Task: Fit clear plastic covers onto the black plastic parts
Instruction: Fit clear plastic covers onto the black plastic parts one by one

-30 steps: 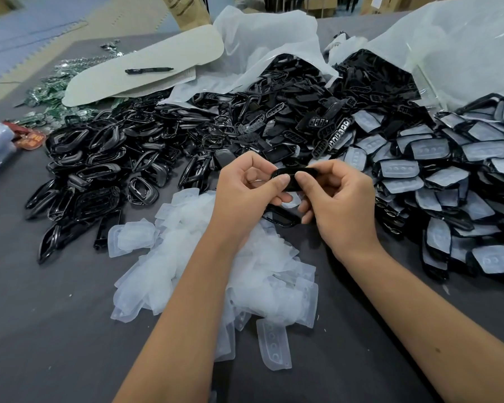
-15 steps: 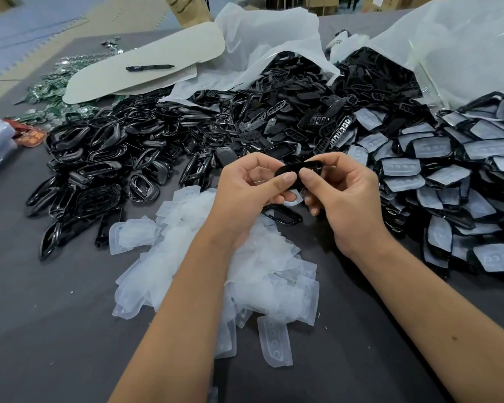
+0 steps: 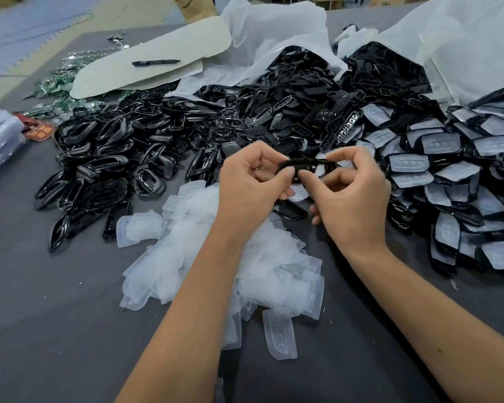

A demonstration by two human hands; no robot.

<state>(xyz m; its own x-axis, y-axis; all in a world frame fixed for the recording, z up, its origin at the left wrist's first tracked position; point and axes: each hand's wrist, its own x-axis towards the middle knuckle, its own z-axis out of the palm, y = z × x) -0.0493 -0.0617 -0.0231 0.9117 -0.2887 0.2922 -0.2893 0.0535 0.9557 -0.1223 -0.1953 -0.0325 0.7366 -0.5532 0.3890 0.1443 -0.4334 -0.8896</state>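
Both hands are lifting slightly higher than a second ago, and the black plastic part (image 3: 304,167) they share is now tilting so more of its long edge is showing. The left hand (image 3: 252,181) is pinching the part's near-left end between thumb and curled fingers, while the right hand (image 3: 351,193) is pinching the other end, thumb tip pressing beside the left thumb. A clear plastic cover (image 3: 298,195) is peeking out just beneath the part; whether it is already seated I cannot tell. Holding both ends this way is probably letting the thumbs press the cover into the frame.

Directly below the forearms, a pile of loose clear covers (image 3: 204,257) is lying within easy reach. Bare black frames (image 3: 105,158) are heaping at the left, and finished covered parts (image 3: 448,175) are stacking at the right, likely as a left-to-right flow. Everything is resting on a grey cloth-covered table (image 3: 41,330). Farther back, white plastic bags (image 3: 274,33) are spilling more black pieces, and a black pen (image 3: 156,63) is lying on a pale card sheet (image 3: 146,59).
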